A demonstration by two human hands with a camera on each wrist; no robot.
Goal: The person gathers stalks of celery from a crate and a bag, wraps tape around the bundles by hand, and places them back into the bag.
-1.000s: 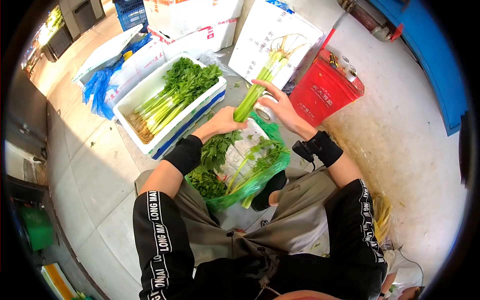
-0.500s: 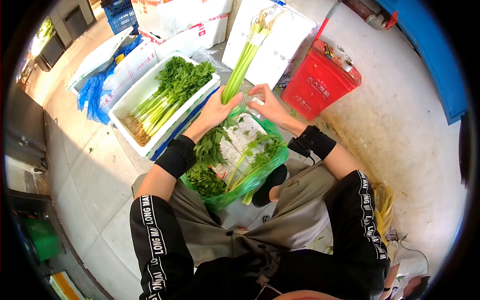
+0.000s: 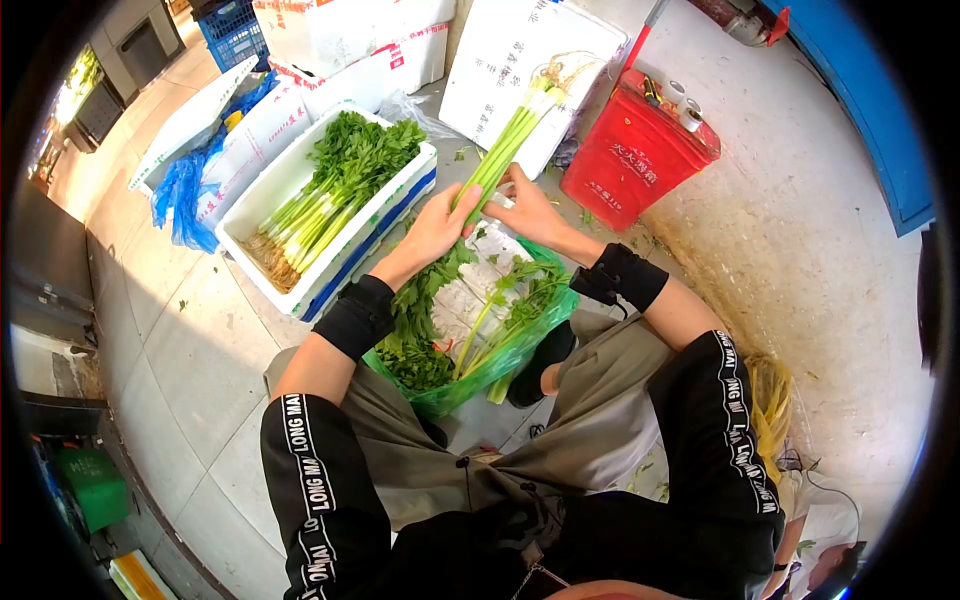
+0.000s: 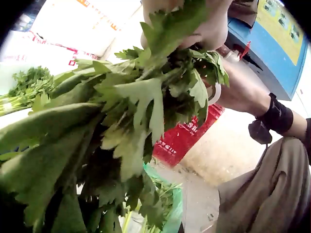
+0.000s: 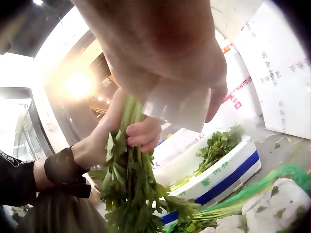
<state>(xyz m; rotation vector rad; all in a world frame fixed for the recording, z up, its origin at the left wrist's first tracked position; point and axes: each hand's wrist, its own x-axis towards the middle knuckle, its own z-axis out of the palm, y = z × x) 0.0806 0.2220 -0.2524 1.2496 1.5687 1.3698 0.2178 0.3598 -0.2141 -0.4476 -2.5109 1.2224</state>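
A bunch of celery (image 3: 512, 138) slants up and away from me, its pale roots at the far end. My left hand (image 3: 438, 228) grips the stems just above the leaves, and those leaves (image 4: 131, 102) fill much of the left wrist view. Close on the right side of the stems, my right hand (image 3: 530, 212) holds a roll of clear tape (image 5: 180, 104), seen as a translucent band beneath the hand in the right wrist view. In the head view the roll is mostly hidden by the fingers. Below the hands lies a green plastic bag (image 3: 545, 335) with loose celery and whitish packing.
At left a white foam box (image 3: 330, 262) holds more celery. Behind it stand white cartons (image 3: 350, 50) and a blue plastic bag (image 3: 180, 205). A foam lid (image 3: 500, 60) leans at the back, next to a red bin (image 3: 640, 150) with small rolls on top.
The celery bunch swung more upright and left, then tipped back to the right. My right hand drew off the stems, then came back against them. The left hand kept its grip.
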